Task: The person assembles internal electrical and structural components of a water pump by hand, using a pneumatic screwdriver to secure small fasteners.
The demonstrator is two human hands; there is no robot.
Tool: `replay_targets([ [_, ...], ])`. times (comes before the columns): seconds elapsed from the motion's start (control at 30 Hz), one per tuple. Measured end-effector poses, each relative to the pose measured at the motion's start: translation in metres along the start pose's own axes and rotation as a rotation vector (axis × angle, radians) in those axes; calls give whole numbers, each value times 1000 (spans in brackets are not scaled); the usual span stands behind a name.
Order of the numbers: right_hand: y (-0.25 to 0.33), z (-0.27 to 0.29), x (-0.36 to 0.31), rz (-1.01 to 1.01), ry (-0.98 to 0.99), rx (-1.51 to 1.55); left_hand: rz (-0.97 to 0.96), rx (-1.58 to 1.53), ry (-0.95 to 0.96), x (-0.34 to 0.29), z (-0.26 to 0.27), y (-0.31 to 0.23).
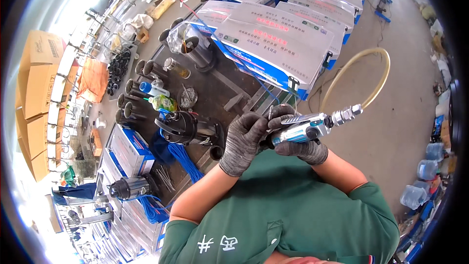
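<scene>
Both my hands wear grey knit gloves and meet in front of my chest. My right hand is wrapped round a silver and blue air screwdriver, its lever along the upper side. From its metal coupling a pale yellow air hose loops up and away. My left hand is closed at the tool's dark front end, its fingers pinched together. What they hold there is hidden by the gloves. Left of my left hand, a black and steel submersible pump lies on the dark workbench, with blue cable coiled beside it.
White and blue cartons line the bench's far side. Metal cylinders, a blue-capped bottle, a jar and a dish of small parts stand at the left. Another pump sits by boxes at the lower left.
</scene>
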State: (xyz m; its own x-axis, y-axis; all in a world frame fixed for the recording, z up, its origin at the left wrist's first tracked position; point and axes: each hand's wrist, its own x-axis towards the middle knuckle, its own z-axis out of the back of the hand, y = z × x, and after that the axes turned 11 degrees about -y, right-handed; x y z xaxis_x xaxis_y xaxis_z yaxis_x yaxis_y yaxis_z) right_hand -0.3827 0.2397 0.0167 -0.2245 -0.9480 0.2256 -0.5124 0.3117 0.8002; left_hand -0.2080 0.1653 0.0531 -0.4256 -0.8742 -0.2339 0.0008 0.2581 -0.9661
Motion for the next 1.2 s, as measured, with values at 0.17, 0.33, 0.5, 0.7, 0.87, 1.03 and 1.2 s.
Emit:
replay_targets([
  [0.17,0,3,0,-94,27,2,-491,225,-148,9,-3,4],
  [0.33,9,-4,-2,-301,18,219,-404,167,270,20,11,-26],
  [0.5,8,-9,-4,-366,-140,282,-431,125,233,19,15,-21],
  [0.7,-8,-7,-6,-239,-277,140,-527,30,128,11,3,-8],
  [0.87,4,-13,-7,-277,-272,159,-582,75,80,7,-4,-5],
  [1.03,4,-12,-5,-273,-319,218,-581,17,52,5,-12,-12],
  [1.2,5,-6,-1,-297,-320,153,-470,89,4,8,-12,-10],
])
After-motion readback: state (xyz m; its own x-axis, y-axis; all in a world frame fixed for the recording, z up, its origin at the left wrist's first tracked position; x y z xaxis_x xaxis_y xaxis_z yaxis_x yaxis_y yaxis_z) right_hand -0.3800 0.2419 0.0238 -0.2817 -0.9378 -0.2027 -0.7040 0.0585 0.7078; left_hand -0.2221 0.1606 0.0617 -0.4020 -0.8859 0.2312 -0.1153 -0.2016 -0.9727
